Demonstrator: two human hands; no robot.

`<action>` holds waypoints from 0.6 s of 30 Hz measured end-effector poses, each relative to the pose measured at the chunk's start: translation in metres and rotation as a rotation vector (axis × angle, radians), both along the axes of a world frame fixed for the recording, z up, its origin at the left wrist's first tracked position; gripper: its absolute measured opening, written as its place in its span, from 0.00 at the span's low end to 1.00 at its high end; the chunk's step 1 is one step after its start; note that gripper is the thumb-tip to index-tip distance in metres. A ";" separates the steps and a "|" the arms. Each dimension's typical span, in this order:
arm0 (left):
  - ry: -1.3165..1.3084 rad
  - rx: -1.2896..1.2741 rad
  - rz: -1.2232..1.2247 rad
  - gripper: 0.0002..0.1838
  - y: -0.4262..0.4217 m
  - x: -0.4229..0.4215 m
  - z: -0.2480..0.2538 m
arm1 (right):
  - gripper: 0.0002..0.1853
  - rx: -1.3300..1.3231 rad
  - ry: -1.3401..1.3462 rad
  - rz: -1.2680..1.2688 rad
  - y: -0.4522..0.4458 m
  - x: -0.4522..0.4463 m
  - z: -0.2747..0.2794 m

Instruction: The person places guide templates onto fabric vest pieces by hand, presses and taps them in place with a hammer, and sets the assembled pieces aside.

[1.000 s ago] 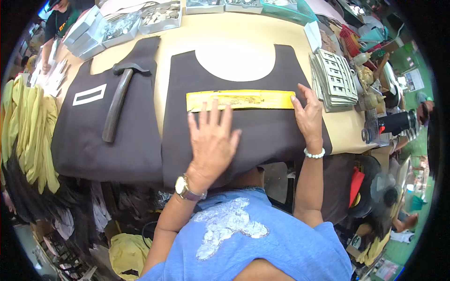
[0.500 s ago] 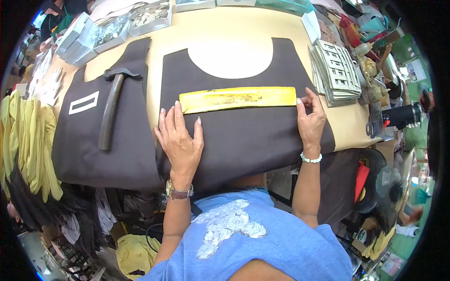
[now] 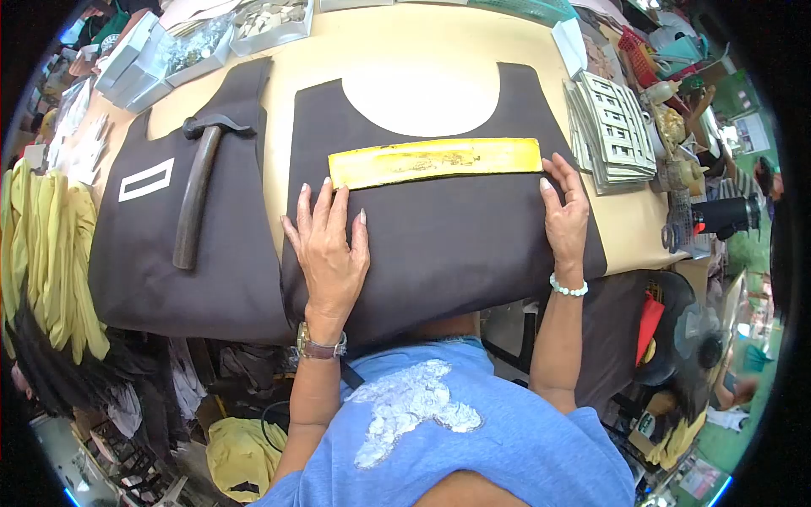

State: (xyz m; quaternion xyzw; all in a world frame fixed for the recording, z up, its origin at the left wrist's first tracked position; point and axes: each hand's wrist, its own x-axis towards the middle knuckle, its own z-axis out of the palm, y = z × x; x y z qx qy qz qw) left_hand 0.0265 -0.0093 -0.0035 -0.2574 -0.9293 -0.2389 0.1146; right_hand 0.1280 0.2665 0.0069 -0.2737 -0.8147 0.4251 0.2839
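Observation:
A long yellow strip with dark scuffs lies across a dark brown bag-shaped panel below its curved cut-out. My left hand rests flat on the panel, fingers spread, with fingertips at the strip's lower left corner. At the strip's right end is my right hand, its thumb and fingers apart and the fingertips against or very near that end. To the left, a hammer lies on a second dark panel, beside a white rectangular outline.
Stacked cut-out templates sit at the right. Boxes of small parts line the far left of the table. Yellow gloves or cloths hang at the left edge. A black cylindrical object stands far right.
The yellow strip has shifted a little away from me, up the panel toward the curved cut-out. My right fingers have come down closer to its end; my left hand stays at the left corner.

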 end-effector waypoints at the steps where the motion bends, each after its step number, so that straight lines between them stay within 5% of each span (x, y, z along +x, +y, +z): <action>1: -0.005 0.003 -0.001 0.24 0.000 0.000 0.000 | 0.22 -0.013 0.005 0.007 0.000 0.000 0.000; 18: -0.078 -0.024 -0.002 0.25 0.001 -0.002 0.001 | 0.23 -0.101 0.021 0.011 0.000 0.001 -0.001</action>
